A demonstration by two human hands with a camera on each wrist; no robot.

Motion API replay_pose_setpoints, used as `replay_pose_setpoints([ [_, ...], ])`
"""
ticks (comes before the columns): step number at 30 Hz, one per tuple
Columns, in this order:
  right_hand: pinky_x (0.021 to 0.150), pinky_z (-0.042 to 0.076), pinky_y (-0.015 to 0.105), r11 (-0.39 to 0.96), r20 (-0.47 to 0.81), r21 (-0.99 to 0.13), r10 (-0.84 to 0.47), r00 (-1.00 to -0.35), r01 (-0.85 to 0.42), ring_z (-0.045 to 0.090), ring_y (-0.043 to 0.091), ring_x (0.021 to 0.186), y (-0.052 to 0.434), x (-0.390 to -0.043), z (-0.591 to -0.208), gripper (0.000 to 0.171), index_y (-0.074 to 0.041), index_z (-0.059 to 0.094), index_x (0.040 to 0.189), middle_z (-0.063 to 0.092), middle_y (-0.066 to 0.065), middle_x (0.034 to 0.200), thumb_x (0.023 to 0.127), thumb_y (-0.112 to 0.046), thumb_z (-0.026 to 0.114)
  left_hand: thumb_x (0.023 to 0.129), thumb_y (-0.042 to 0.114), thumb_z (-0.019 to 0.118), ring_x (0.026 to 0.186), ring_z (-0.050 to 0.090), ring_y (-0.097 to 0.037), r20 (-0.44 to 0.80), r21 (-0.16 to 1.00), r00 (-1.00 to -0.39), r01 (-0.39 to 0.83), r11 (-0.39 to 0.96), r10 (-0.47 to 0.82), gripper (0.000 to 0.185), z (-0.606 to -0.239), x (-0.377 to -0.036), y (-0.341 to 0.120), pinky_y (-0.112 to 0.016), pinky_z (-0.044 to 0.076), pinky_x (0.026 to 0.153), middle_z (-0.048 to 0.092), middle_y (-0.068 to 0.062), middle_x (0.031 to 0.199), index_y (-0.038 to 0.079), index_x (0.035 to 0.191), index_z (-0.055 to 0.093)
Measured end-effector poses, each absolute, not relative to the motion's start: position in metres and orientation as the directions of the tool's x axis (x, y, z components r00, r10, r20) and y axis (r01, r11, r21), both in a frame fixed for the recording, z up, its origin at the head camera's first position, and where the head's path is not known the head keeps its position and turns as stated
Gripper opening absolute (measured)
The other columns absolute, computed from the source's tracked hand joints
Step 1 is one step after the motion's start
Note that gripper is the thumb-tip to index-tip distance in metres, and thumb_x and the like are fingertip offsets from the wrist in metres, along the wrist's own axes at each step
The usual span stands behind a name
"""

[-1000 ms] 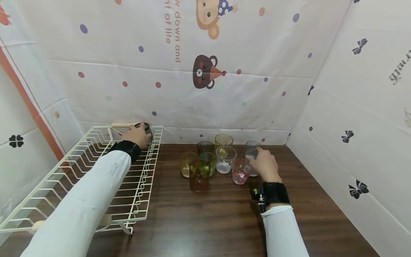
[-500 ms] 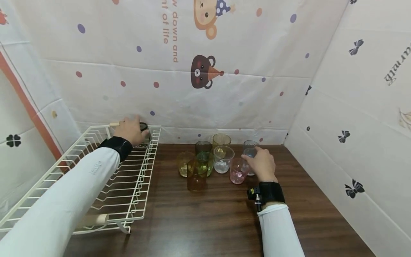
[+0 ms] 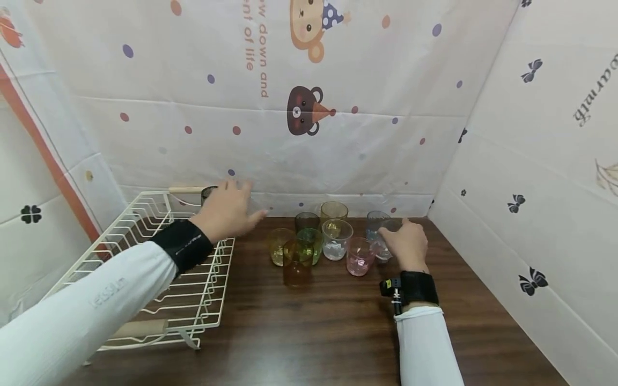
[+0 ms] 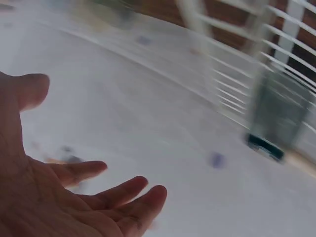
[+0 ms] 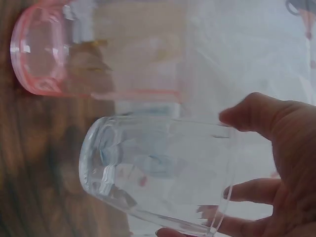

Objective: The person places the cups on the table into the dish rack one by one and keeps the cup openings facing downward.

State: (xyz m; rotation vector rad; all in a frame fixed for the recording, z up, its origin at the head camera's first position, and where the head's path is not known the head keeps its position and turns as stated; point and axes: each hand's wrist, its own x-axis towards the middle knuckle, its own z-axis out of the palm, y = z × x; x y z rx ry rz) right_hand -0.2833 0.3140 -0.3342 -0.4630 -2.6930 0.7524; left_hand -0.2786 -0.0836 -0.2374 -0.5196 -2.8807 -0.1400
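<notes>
My left hand [image 3: 224,212], fingers spread and holding nothing, hovers over the far right corner of the white wire dish rack [image 3: 217,289]. Behind it a dark-tinted glass [image 4: 281,111] stands in the rack, mostly hidden in the head view; the left wrist view shows it apart from the hand. On the table's right side, my right hand [image 3: 409,244] grips a clear glass [image 5: 163,168] near its rim, thumb on one side and fingers on the other. The glass looks slightly tilted. Beside it stands a pink glass [image 3: 359,256], with a bluish glass [image 3: 375,220] behind.
Several glasses cluster mid-table: a clear one [image 3: 335,244], an amber-brown one [image 3: 296,271], a green one [image 3: 314,244], a yellow one [image 3: 279,249], a dark one [image 3: 304,220] and an olive one [image 3: 335,210]. Printed sheeting [image 3: 386,161] encloses the wooden table [image 3: 309,332].
My left hand has let go of the dark glass in the rack and moved right, spreading its fingers. My right hand has shifted slightly right with the clear glass.
</notes>
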Motion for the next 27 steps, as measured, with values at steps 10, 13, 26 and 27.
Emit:
replay_pose_setpoints([
  [10,0.124,0.035,0.062,0.559,0.297,-0.819,0.606,-0.738,0.13,0.039,0.052,0.148,0.333,-0.273,-0.322,0.075,-0.006,0.051,0.157,0.037,0.037,0.161,0.095,-0.046,0.064,0.099,0.064,0.065,0.164,0.019,-0.051,0.344,0.181,-0.828,0.52,0.835,0.442,0.095,-0.227,-0.192,-0.025,-0.065,0.022,0.133,0.031,-0.032,0.17,0.009,0.168,0.031],
  [13,0.116,0.045,0.054,0.477,0.288,-0.877,0.615,-0.734,0.056,0.049,0.045,0.144,0.336,-0.273,-0.32,0.07,-0.012,0.051,0.159,0.046,0.031,0.16,0.098,-0.045,0.06,0.098,0.064,0.067,0.166,0.015,-0.048,0.399,0.251,-0.81,0.547,0.799,0.429,0.095,-0.221,-0.17,-0.014,-0.065,0.021,0.133,0.03,-0.03,0.171,0.012,0.169,0.031],
  [26,0.089,0.044,0.034,0.346,0.305,-0.933,0.603,-0.737,-0.103,0.053,0.023,0.112,0.311,-0.29,-0.334,0.058,-0.013,0.056,0.156,0.057,0.019,0.136,0.104,-0.039,0.056,0.098,0.063,0.066,0.165,0.02,-0.038,0.357,0.623,-0.903,0.421,0.66,0.238,0.094,-0.221,-0.17,0.0,-0.068,0.028,0.129,0.025,-0.015,0.175,0.025,0.172,0.022],
  [27,0.088,0.045,0.031,0.323,0.288,-0.941,0.603,-0.744,-0.102,0.053,0.02,0.11,0.308,-0.291,-0.335,0.057,-0.014,0.057,0.155,0.058,0.016,0.136,0.104,-0.04,0.055,0.098,0.062,0.065,0.164,0.022,-0.038,0.347,0.637,-0.907,0.415,0.65,0.239,0.093,-0.221,-0.173,0.001,-0.068,0.03,0.129,0.026,-0.015,0.175,0.025,0.172,0.022],
])
